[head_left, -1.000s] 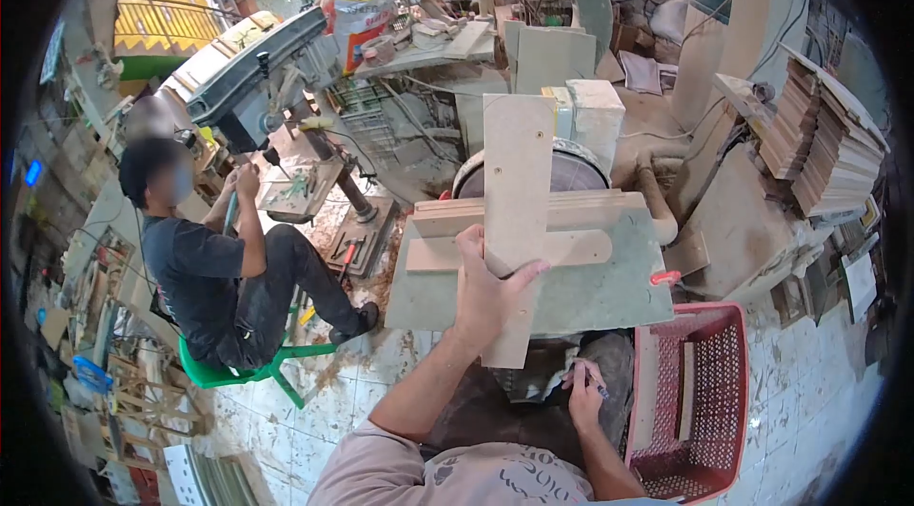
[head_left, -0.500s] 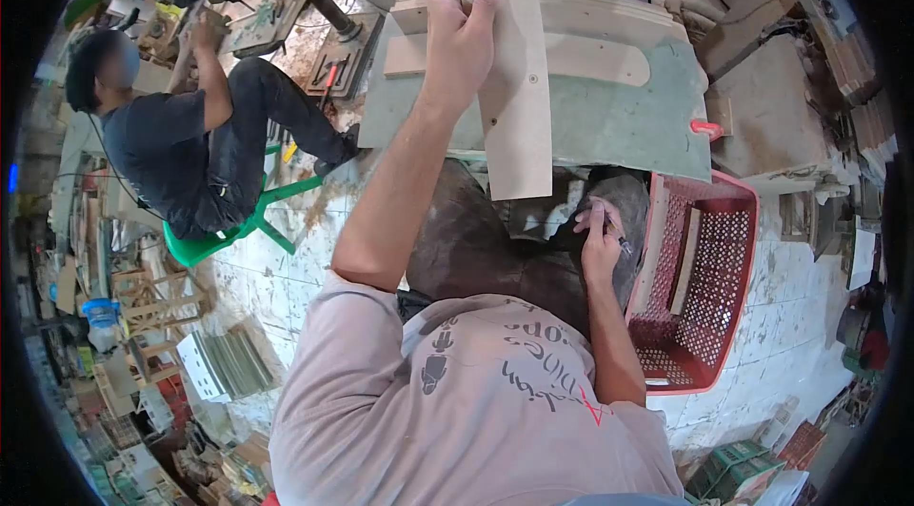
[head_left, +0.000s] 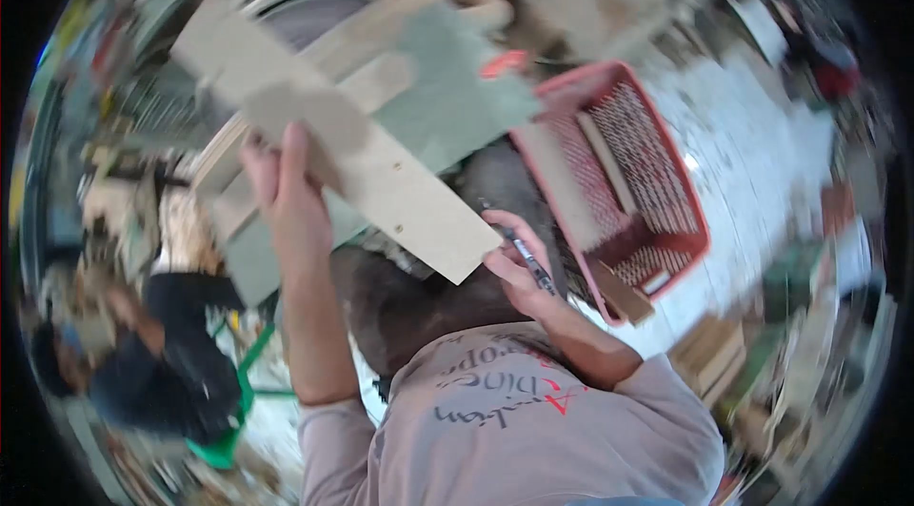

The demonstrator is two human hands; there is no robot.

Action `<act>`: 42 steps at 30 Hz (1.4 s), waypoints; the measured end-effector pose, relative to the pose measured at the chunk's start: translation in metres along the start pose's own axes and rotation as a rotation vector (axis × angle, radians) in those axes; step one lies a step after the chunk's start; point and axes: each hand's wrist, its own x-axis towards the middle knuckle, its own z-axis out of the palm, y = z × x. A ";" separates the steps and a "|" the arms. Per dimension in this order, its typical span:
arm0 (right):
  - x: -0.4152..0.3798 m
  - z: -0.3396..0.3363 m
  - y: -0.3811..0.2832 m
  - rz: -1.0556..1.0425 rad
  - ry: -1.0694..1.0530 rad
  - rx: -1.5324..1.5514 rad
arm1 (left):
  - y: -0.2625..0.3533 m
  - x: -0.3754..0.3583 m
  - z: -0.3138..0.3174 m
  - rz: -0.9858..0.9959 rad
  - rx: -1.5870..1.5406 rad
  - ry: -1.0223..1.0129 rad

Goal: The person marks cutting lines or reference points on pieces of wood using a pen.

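Observation:
A long pale wooden board (head_left: pixel 367 158), with small holes in it, slants across my lap from upper left to lower right. My left hand (head_left: pixel 290 173) grips its edge near the middle, thumb on the upper face. In my right hand (head_left: pixel 519 268) is a marker pen (head_left: pixel 531 261), held along the fingers. The right fingertips are at the board's near end; whether they pinch it is hard to tell. Behind the board lies a green work surface (head_left: pixel 457 78), with another pale wooden strip (head_left: pixel 381 78) on it.
A red plastic basket (head_left: pixel 700 211) with wooden strips inside stands on the floor to the right. At lower left a co-worker (head_left: pixel 162 354) in dark clothes sits on a green stool (head_left: pixel 219 449). Wood pieces (head_left: pixel 714 354) lie at the right.
The view has turned and blurred. The board has swung from near upright to a slant, its near end now by my right hand. My right hand has come up from my thigh with the pen.

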 end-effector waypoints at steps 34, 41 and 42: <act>-0.026 -0.460 0.051 -0.159 1.468 -0.107 | -0.141 -0.085 -0.123 -0.805 0.865 -0.696; 0.022 -0.507 0.060 -0.259 1.215 -0.220 | -0.133 -0.096 -0.138 -0.817 0.868 -0.593; 0.028 -0.499 0.055 -0.255 1.213 -0.218 | -0.132 -0.096 -0.136 -0.817 0.854 -0.578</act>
